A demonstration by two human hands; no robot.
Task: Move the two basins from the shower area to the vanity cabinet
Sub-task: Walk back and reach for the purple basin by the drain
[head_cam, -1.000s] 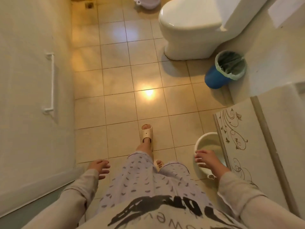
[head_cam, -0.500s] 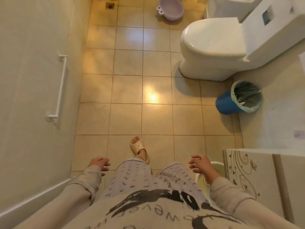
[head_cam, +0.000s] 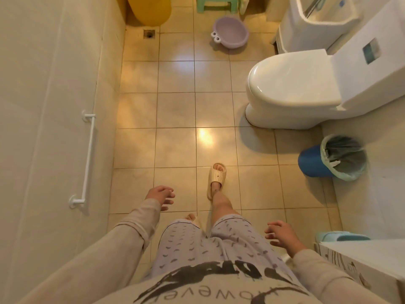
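A purple basin with frog eyes on its rim sits on the tiled floor at the far end, beside a green stool. My left hand hangs empty with fingers apart over the floor, low and left of centre. My right hand is also empty and spread, close to the vanity cabinet at the lower right. A sliver of the white basin's rim shows just under my right wrist, against the cabinet; the rest is hidden.
A white toilet takes up the right side, with a blue bin lined with a bag in front of it. A yellow tub and floor drain lie far left. A white grab rail runs along the left wall.
My right hand has come off the white basin by the cabinet and now hangs free. I have stepped forward, and the view has lifted to show the purple basin at the far end.
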